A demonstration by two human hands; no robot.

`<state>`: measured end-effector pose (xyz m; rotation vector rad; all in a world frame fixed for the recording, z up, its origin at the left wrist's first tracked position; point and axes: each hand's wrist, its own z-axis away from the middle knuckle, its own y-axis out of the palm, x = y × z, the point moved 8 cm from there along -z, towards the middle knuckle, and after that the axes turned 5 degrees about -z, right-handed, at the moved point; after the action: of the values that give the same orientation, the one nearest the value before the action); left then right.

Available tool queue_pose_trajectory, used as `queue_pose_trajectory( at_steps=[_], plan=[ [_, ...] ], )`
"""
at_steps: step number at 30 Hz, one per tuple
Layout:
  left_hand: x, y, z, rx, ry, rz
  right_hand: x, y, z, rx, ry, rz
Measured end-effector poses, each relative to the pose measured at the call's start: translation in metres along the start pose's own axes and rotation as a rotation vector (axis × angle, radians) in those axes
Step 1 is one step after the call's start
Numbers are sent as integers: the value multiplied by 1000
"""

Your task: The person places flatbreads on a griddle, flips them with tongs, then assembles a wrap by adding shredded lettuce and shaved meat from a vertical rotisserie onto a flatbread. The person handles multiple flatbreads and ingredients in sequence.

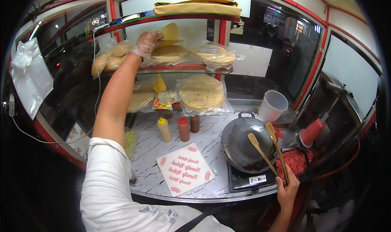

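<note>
My left hand (148,44), in a clear plastic glove, reaches up to the middle shelf. Its fingers grip the edge of a flatbread (169,31), which bends upward off a stack of flatbreads (169,53) in an open plastic bag. Low on the right, my right hand (288,188) is bare and closed round wooden tongs (280,150). The tongs' two tips stand apart over the right side of a dark wok (246,144). That wok rests on a black gas stove (244,182); what is inside it, if anything, I cannot make out.
Printed paper sheets (186,169) lie on the marble-patterned counter (142,175). Behind them stand a yellow-capped bottle (164,130) and a red bottle (183,129). Shredded red meat (294,162) lies beside a meat cone (311,133). Buns (112,57) and bagged flatbreads (202,92) are around the shelves.
</note>
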<state>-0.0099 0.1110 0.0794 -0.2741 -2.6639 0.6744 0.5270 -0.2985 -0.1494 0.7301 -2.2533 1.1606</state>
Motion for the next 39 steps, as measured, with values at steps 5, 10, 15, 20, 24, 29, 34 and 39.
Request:
queue_pose_trajectory(
  at_steps=[5,10,15,20,24,29,34,39],
  plan=[
    [-1,-16,-12,-51,104,-56,17,14,-7,7,-47,2],
    [-9,-40,5,50,105,-220,11,1,2,-47,-114,51],
    [-50,-141,62,-169,305,142,-40,-35,21,-162,37,168],
    [-99,-164,80,112,-69,331,-87,-8,50,-11,182,174],
    [-198,-167,122,403,102,705,-110,24,61,260,114,160],
    [-275,-146,136,735,80,617,-196,-31,20,38,178,279],
    [-327,-136,117,610,183,556,-220,-48,-14,-46,-8,305],
    [-370,-125,105,692,191,552,-189,24,-60,215,-107,247]
  ],
)
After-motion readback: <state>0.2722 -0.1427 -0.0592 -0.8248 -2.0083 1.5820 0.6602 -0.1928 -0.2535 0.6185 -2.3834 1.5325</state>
